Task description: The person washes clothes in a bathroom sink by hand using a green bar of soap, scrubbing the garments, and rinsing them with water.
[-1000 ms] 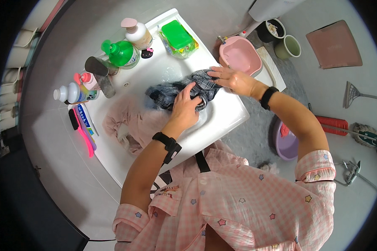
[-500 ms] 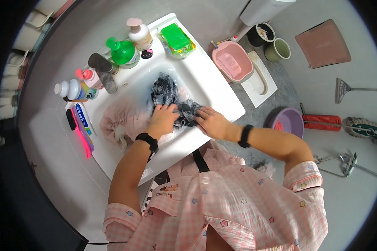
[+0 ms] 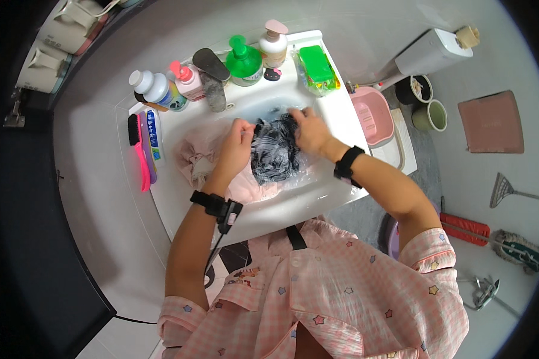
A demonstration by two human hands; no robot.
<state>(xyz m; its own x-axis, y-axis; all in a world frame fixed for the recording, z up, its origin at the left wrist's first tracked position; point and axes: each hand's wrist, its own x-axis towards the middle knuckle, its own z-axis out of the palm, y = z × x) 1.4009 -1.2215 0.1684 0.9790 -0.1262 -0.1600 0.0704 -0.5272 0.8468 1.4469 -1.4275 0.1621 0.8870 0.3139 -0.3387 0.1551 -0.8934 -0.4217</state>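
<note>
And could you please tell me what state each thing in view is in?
Washbasin: holding water and both cloths
Dark plaid cloth: wet, bunched
Pale pink cloth: crumpled
Left hand: fingers curled, grip unclear
Right hand: fingers bent at the plaid cloth's edge
Green pump bottle: upright
Pink-handled brush: lying down
Black bin: open, pale scraps inside

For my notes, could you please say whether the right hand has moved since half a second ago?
Yes, the right hand has moved farther back over the sink, toward the green pack.
</note>
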